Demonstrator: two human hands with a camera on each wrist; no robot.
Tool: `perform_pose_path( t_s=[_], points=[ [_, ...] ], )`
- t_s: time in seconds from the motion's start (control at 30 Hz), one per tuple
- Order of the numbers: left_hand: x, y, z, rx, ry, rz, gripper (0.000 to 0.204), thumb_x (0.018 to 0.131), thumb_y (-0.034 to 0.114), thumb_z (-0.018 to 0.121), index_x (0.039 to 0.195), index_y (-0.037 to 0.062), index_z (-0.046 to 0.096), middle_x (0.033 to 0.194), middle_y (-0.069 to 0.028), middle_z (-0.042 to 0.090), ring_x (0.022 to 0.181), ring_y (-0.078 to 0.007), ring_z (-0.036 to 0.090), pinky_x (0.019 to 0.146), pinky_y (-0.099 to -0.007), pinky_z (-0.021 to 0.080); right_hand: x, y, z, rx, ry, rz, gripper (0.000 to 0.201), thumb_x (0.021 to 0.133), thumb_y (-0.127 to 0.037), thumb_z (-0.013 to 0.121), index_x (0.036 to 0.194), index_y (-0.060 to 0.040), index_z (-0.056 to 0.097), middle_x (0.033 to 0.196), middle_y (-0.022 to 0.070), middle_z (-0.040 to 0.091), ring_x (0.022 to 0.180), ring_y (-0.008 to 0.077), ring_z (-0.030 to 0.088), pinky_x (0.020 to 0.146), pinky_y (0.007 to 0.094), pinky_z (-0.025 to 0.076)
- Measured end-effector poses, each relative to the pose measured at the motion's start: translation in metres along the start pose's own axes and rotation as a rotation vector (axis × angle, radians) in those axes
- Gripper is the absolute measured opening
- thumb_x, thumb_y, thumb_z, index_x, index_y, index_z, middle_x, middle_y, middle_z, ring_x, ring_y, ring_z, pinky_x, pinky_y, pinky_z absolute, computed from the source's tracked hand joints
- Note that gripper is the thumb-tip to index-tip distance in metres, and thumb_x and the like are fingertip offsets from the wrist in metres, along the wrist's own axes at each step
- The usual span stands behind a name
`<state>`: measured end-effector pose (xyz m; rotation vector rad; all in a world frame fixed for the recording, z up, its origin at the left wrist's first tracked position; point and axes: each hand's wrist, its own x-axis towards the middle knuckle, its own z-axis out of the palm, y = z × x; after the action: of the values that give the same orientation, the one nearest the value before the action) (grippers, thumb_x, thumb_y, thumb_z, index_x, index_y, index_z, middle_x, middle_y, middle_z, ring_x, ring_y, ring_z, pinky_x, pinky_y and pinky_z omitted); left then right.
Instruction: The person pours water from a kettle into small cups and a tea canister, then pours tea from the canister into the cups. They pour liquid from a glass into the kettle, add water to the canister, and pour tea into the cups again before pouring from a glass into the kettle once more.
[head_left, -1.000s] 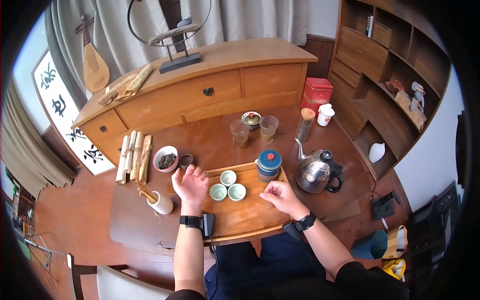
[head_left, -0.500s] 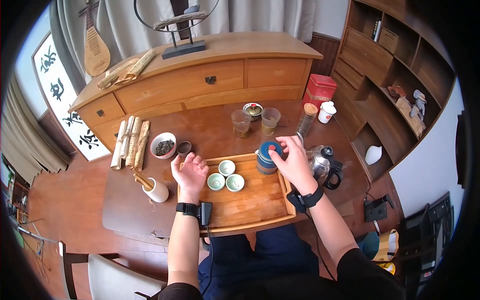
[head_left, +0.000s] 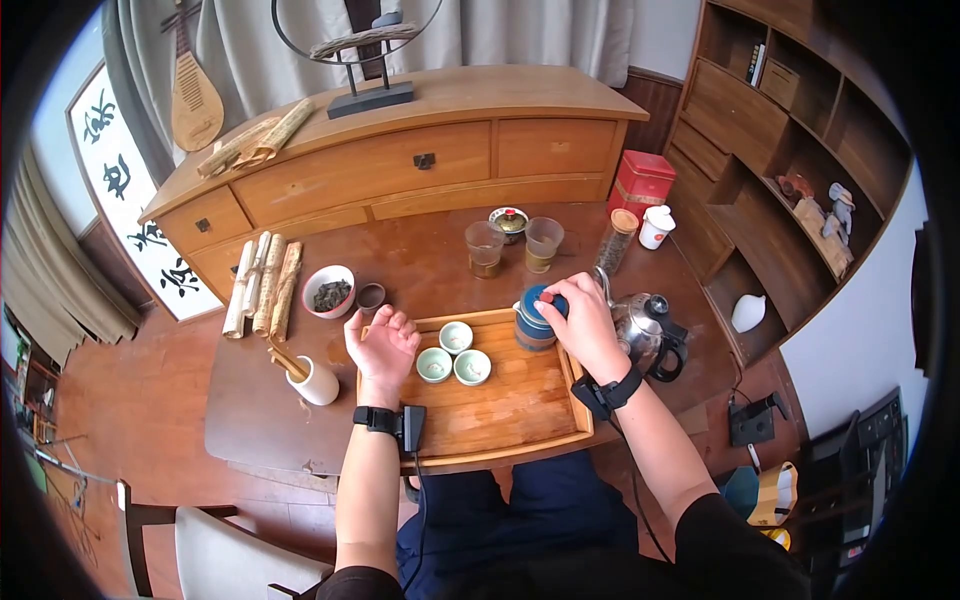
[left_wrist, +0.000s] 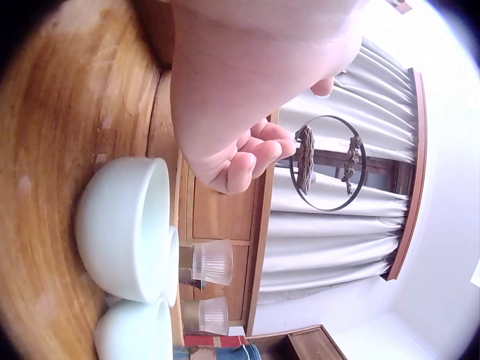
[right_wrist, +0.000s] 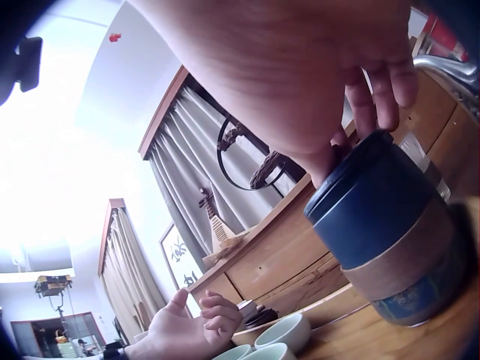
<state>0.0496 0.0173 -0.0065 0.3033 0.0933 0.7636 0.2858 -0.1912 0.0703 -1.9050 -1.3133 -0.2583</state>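
My right hand (head_left: pixel 588 325) reaches over a blue teapot (head_left: pixel 534 332) with a brown band, which stands at the back right of a wooden tray (head_left: pixel 510 415). Thumb and fingers pinch the red knob (head_left: pixel 546 297) of its lid; in the right wrist view the palm hides the lid's top. On the same tray, three pale green cups (head_left: pixel 472 368) sit grouped in a triangle. Left of them, my left hand (head_left: pixel 382 346) is held palm up over the tray's edge, fingers loosely curled around nothing.
A steel kettle (head_left: pixel 640 328) stands right of the tray. Behind are two glasses (head_left: pixel 543 243), a lidded bowl (head_left: pixel 508 222) and a corked jar (head_left: pixel 615 243). To the left are a bowl of tea leaves (head_left: pixel 329 292), a small dark cup (head_left: pixel 371 296) and a white holder (head_left: pixel 316 382) with wooden tools.
My right hand has moved from above the tray's right side up to the teapot, and its fingers have closed on the lid's knob. The left hand stays palm up; the head view has shifted slightly.
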Motion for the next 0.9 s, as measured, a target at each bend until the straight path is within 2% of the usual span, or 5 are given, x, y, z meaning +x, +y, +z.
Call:
perform_pose_path(
  t_s=[0.13, 0.53, 0.67, 0.83, 0.9],
  points=[
    [-0.001, -0.001, 0.006, -0.01, 0.048, 0.001, 0.044, 0.087, 0.051, 0.056, 0.091, 0.0073, 0.058, 0.077, -0.0051, 0.052, 0.071, -0.0204, 0.049, 0.063, -0.0327, 0.041, 0.0, 0.001, 0.0, 0.006, 0.0, 0.009, 0.015, 0.083, -0.018, 0.077, 0.09, -0.0063, 0.071, 0.096, 0.0123, 0.059, 0.095, 0.0338, 0.058, 0.086, 0.0423, 0.049],
    [0.0, -0.001, 0.0, -0.001, 0.02, -0.011, 0.046, 0.085, 0.053, 0.06, 0.092, 0.0081, 0.058, 0.078, -0.0046, 0.051, 0.071, -0.0204, 0.049, 0.061, -0.0325, 0.04, -0.002, 0.004, 0.001, 0.012, 0.023, -0.024, 0.018, 0.085, -0.019, 0.075, 0.092, -0.0032, 0.071, 0.092, 0.0109, 0.059, 0.095, 0.0308, 0.059, 0.086, 0.0387, 0.048],
    [0.001, -0.001, 0.001, 0.002, 0.015, -0.012, 0.046, 0.085, 0.053, 0.06, 0.092, 0.0082, 0.057, 0.077, -0.0045, 0.05, 0.07, -0.0203, 0.048, 0.061, -0.0325, 0.04, 0.0, 0.005, 0.003, 0.075, 0.023, 0.019, 0.016, 0.084, -0.018, 0.076, 0.09, -0.0039, 0.07, 0.093, 0.0119, 0.061, 0.093, 0.0318, 0.059, 0.086, 0.0411, 0.049],
    [0.0, -0.002, 0.002, 0.005, 0.009, -0.012, 0.046, 0.086, 0.054, 0.059, 0.092, 0.0083, 0.058, 0.077, -0.0043, 0.05, 0.071, -0.0202, 0.048, 0.061, -0.0325, 0.041, 0.007, 0.009, 0.0, 0.233, 0.117, 0.1, 0.016, 0.087, -0.015, 0.075, 0.093, -0.0011, 0.07, 0.087, 0.008, 0.063, 0.077, 0.0193, 0.062, 0.073, 0.0318, 0.051],
    [-0.001, -0.002, 0.004, 0.002, 0.011, -0.014, 0.046, 0.086, 0.054, 0.059, 0.092, 0.0083, 0.058, 0.077, -0.0043, 0.05, 0.071, -0.0202, 0.049, 0.061, -0.0325, 0.041, 0.008, 0.021, 0.006, 0.306, 0.152, 0.123, 0.016, 0.087, -0.014, 0.075, 0.094, -0.0005, 0.07, 0.087, 0.0075, 0.064, 0.074, 0.0168, 0.062, 0.071, 0.0297, 0.051]
  ],
)
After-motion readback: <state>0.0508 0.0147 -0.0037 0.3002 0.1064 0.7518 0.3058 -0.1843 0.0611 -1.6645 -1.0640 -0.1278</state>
